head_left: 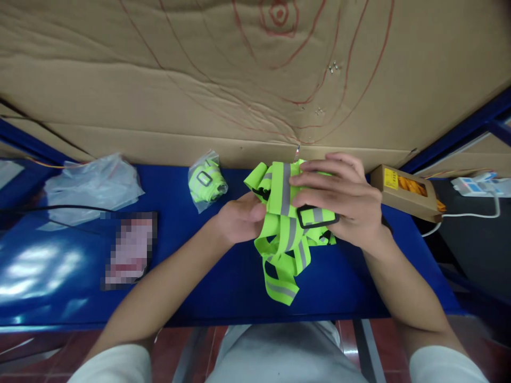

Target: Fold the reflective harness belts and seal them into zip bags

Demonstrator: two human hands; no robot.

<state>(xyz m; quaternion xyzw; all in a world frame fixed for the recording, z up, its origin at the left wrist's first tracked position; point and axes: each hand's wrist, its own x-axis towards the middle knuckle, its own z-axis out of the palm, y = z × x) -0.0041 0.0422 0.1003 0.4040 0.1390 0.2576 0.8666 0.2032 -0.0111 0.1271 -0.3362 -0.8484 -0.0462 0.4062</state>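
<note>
A neon-yellow reflective strap [281, 287] with a grey stripe is bunched between my two hands above the blue table. My left hand [241, 218] grips the bundle from its left side, with the fingertips hidden behind the folds. Across the top right of the bundle, the fingers of my right hand [347, 197] press the folds down. A black rectangular buckle [318, 217] hangs just below those fingers. Loose loops of strap trail beneath the hands. Left of them, a clear bag [208, 182] holds a rolled strap of the same colour with a black buckle.
Clear plastic bags [91, 186] lie piled at the table's back left, near a pixelated flat object [131, 250]. A cardboard box [405, 192] with orange contents stands at the right. Behind it is a white power strip [481, 185]. A cardboard wall [191, 96] rises behind the table [223, 298].
</note>
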